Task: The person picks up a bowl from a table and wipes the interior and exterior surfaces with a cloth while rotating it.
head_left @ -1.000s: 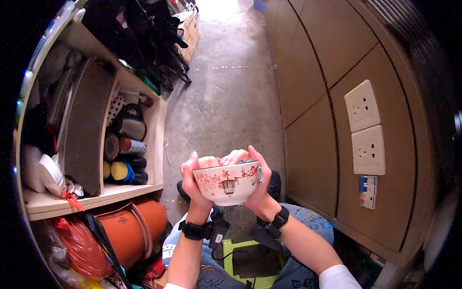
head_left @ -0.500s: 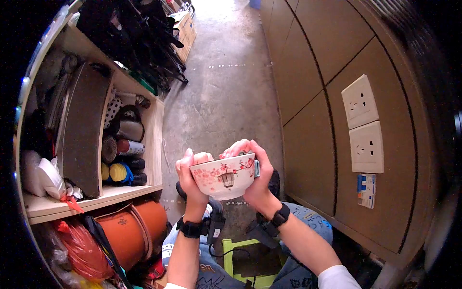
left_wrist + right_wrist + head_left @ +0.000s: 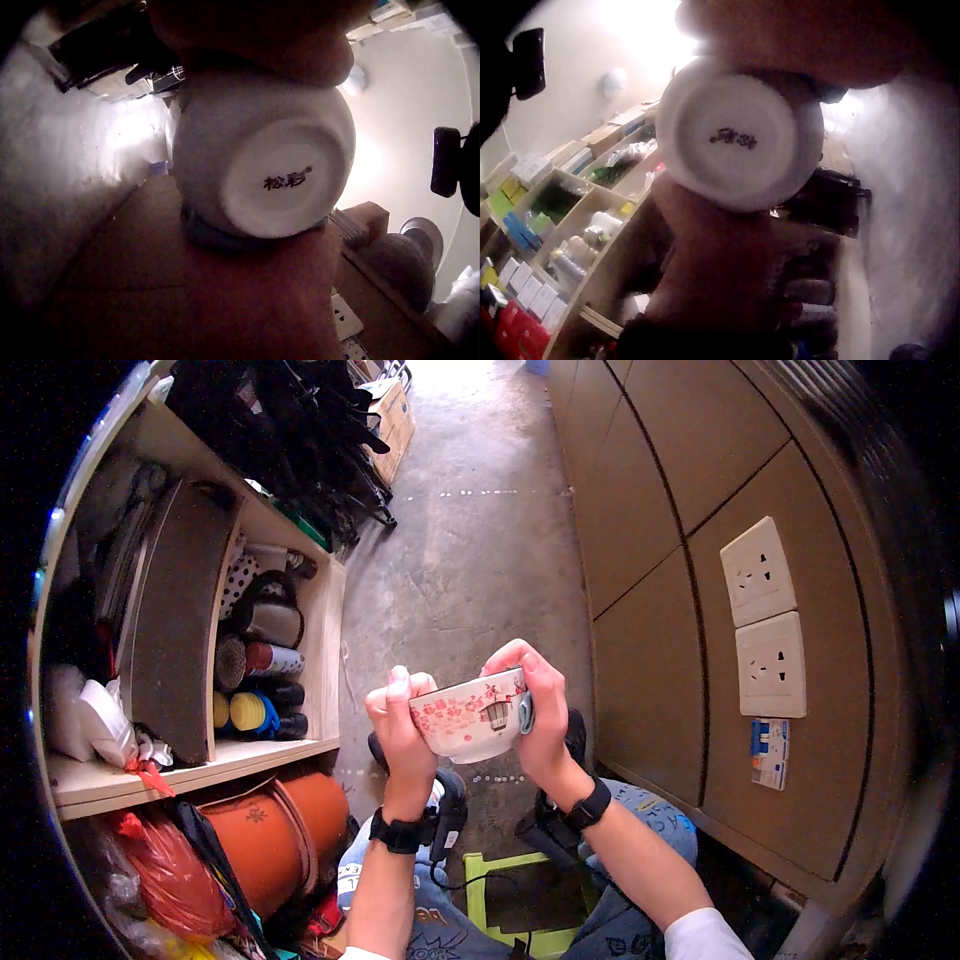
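A white bowl point(image 3: 468, 722) with pink blossoms and a dark lantern-like drawing is held up in both hands above the person's knees. The left hand point(image 3: 401, 725) grips its left side, thumb near the rim. On the right side the right hand point(image 3: 537, 705) grips it, fingers bent over the rim, with a grey-blue piece point(image 3: 525, 712) between palm and bowl. Both wrist views show the bowl's underside point(image 3: 277, 176), point(image 3: 739, 139), with dark characters on the base. What lies inside the bowl is hidden.
At left stands a wooden shelf point(image 3: 200, 768) with bottles and bags, above an orange cylinder point(image 3: 262, 850). A brown cabinet point(image 3: 640, 610) with sockets point(image 3: 770, 665) is at right. A green stool point(image 3: 477, 895) stands between the knees; a cardboard box point(image 3: 392, 430) is farther off.
The bowl has risen slightly and turned, so its lantern drawing sits farther right. Both hands have moved up a little with it, still gripping its sides.
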`<state>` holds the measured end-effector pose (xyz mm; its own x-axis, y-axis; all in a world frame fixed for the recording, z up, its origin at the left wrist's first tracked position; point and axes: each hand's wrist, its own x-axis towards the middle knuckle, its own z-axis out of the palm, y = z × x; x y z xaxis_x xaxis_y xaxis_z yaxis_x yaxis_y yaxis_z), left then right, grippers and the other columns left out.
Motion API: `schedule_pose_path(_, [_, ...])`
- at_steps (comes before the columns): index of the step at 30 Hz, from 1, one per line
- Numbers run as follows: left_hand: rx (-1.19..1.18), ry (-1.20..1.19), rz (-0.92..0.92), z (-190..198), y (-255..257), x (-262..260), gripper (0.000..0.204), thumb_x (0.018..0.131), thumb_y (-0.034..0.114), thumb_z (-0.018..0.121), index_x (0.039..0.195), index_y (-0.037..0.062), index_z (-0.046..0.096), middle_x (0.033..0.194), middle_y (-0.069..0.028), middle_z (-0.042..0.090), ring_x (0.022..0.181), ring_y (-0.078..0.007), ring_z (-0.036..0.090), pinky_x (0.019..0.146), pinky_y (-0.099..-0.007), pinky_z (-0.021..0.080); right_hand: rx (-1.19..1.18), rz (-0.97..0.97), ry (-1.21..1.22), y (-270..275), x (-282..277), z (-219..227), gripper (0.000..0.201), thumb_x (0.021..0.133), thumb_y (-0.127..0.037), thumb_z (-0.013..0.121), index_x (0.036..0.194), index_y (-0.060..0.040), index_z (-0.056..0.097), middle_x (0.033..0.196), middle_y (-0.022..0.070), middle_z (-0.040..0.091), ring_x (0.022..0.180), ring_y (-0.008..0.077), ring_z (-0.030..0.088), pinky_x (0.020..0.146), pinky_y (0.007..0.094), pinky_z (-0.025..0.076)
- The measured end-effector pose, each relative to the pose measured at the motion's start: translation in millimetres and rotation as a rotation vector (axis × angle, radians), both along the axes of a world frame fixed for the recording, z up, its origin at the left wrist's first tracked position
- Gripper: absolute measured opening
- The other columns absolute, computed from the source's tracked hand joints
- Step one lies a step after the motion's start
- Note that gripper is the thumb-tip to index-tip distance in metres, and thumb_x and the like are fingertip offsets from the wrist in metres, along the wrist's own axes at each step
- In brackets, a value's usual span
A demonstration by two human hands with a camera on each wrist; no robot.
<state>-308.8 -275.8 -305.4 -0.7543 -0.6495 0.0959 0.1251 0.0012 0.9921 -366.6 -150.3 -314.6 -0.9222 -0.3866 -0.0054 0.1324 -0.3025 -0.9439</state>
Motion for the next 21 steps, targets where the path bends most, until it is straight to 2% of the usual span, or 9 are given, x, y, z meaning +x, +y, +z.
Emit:
schedule_pose_path(2, [-0.009,-0.02,0.028,-3.8,2.3,1.0,0.052,0.103,0.029,0.041,0.057,0.005,0.04,0.054,0.003,0.036,0.052,-0.007,0.031,0.05,-0.0298,0.022,0.014,-0.083,0.063,-2.6,0.4,3.1,0.045,0.099,-0.039,0.04,0.079,-0.0021,0.058,0.072,0.0045,0.056,0.068,0.0113,0.051,0.061,0.0282,0.038])
schedule_pose_path(6, [-0.088,-0.027,0.003,2.7,2.8,2.3,0.052,0.104,0.027,0.039,0.057,0.0023,0.04,0.054,0.0027,0.036,0.051,-0.0067,0.03,0.049,-0.031,0.02,0.051,-0.103,0.202,-0.9,-3.9,0.9,0.045,0.098,-0.038,0.04,0.079,-0.0003,0.057,0.073,0.0073,0.054,0.068,0.0148,0.052,0.061,0.0291,0.039])
schedule_pose_path(13, [-0.232,-0.078,-0.001,3.2,2.9,4.7,0.049,0.103,0.021,0.041,0.06,-0.0026,0.042,0.053,-0.0001,0.036,0.052,-0.0072,0.032,0.048,-0.0319,0.022,0.187,-0.12,0.42,-1.8,-4.9,6.1,0.035,0.096,-0.027,0.043,0.079,0.001,0.057,0.076,0.0135,0.054,0.069,0.0262,0.053,0.064,0.0367,0.041])
schedule_pose_path(15, [-0.317,-0.069,0.071,2.4,5.2,3.6,0.047,0.101,0.018,0.045,0.06,-0.0042,0.046,0.05,-0.0049,0.04,0.047,-0.0114,0.039,0.047,-0.035,0.027,0.232,-0.131,0.484,-1.3,-5.0,9.1,0.032,0.095,-0.025,0.045,0.078,0.0006,0.056,0.076,0.0143,0.054,0.069,0.0287,0.053,0.065,0.0388,0.042])
schedule_pose_path(16, [-0.317,-0.07,0.072,3.7,6.5,3.4,0.047,0.101,0.018,0.045,0.06,-0.0042,0.046,0.05,-0.0049,0.04,0.047,-0.0114,0.039,0.047,-0.035,0.027,0.317,-0.129,0.602,-1.1,-4.7,11.0,0.03,0.093,-0.023,0.047,0.076,-0.0005,0.055,0.074,0.0141,0.054,0.068,0.0303,0.052,0.064,0.0402,0.041])
schedule_pose_path(17, [-0.423,-0.11,0.007,7.9,8.2,3.1,0.046,0.1,0.018,0.046,0.06,-0.0039,0.049,0.05,-0.0092,0.044,0.045,-0.0166,0.043,0.046,-0.037,0.03,0.402,-0.127,0.72,-1.1,-4.4,12.4,0.028,0.092,-0.022,0.049,0.074,-0.0016,0.055,0.072,0.014,0.054,0.068,0.0319,0.052,0.064,0.0416,0.041])
schedule_pose_path(18, [-0.528,-0.15,-0.058,10.1,8.6,2.9,0.044,0.099,0.017,0.048,0.06,-0.0037,0.052,0.051,-0.0136,0.048,0.043,-0.0217,0.048,0.046,-0.039,0.033,0.402,-0.126,0.72,-2.1,-1.7,12.9,0.028,0.092,-0.022,0.049,0.074,-0.0016,0.055,0.072,0.014,0.054,0.068,0.0319,0.052,0.064,0.0416,0.041])
schedule_pose_path(19, [-0.754,-0.152,-0.056,-2.3,7.2,2.1,0.043,0.097,0.017,0.05,0.059,-0.0022,0.055,0.053,-0.0179,0.052,0.043,-0.0303,0.051,0.046,-0.0412,0.036,0.502,-0.117,0.764,-3.7,3.1,12.9,0.027,0.091,-0.021,0.051,0.071,-0.0027,0.055,0.069,0.0129,0.053,0.066,0.0319,0.052,0.063,0.0424,0.041])
schedule_pose_path(21, [-0.7,-0.21,-0.071,-4.9,11.3,2.2,0.044,0.098,0.017,0.05,0.058,-0.0022,0.054,0.052,-0.0179,0.05,0.042,-0.0307,0.05,0.046,-0.0408,0.036,0.614,-0.154,0.773,-8.4,5.3,5.5,0.031,0.09,-0.018,0.054,0.063,-0.0053,0.055,0.061,0.0108,0.051,0.06,0.0315,0.052,0.059,0.0424,0.04])
